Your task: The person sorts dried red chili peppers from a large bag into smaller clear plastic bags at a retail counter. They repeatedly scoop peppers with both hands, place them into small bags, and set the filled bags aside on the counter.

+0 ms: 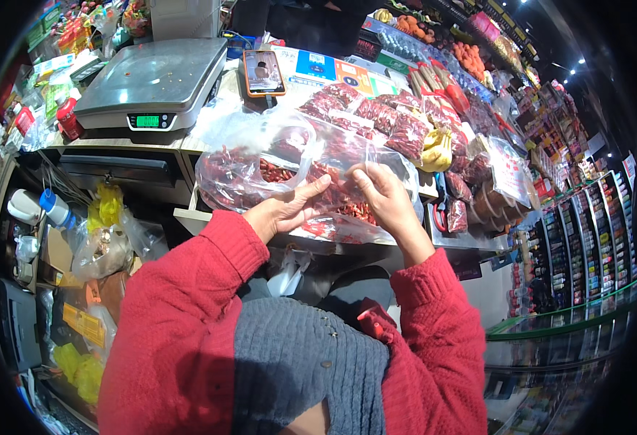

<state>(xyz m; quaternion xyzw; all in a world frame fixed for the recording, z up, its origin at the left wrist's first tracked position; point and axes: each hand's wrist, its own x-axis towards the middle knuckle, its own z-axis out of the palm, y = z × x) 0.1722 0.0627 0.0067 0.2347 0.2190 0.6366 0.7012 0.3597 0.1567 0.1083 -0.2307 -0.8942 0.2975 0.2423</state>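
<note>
A large clear plastic bag of dried red chillies lies on the counter in front of me. My right hand pinches clear plastic film between thumb and fingertips above the chillies. At the bag's near side is my left hand, thumb stretched out and fingers curled; whether film is caught between them is hard to see. Between both hands, chillies show through the transparent plastic. Behind the large bag lie several small filled packets of dried chillies.
A steel-topped weighing scale stands at the back left, beside a propped phone. Bananas and scissors lie right of the bag. An open drawer juts out below the counter. Stocked shelves stand at right.
</note>
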